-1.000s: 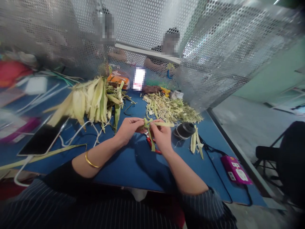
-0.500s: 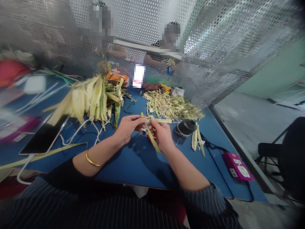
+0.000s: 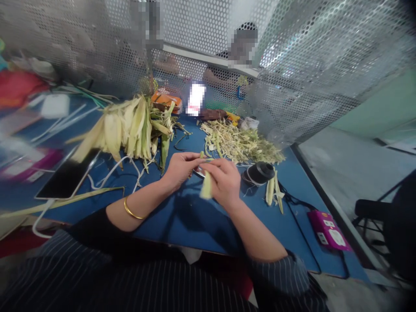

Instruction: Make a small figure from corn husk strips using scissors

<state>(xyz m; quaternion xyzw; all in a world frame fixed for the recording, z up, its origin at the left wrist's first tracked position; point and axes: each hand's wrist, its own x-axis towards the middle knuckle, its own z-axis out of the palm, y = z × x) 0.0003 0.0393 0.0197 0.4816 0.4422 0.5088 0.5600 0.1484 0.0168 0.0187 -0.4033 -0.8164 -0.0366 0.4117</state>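
Swung leftward, end of husk strip (image 3: 206, 186) below pinching grip of left hand (image 3: 180, 171) and right hand (image 3: 226, 180)

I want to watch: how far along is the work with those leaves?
Seemingly done: a heap of thin shreds lies on the table. In hand: the left hand and right hand pinch a pale green strip. Remaining: a big bunch of wide husks looks unused.

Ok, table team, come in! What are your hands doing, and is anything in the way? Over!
Left hand and right hand pinching pale green husk strip. Black spool off to the right, apart. Nothing seen blocking.
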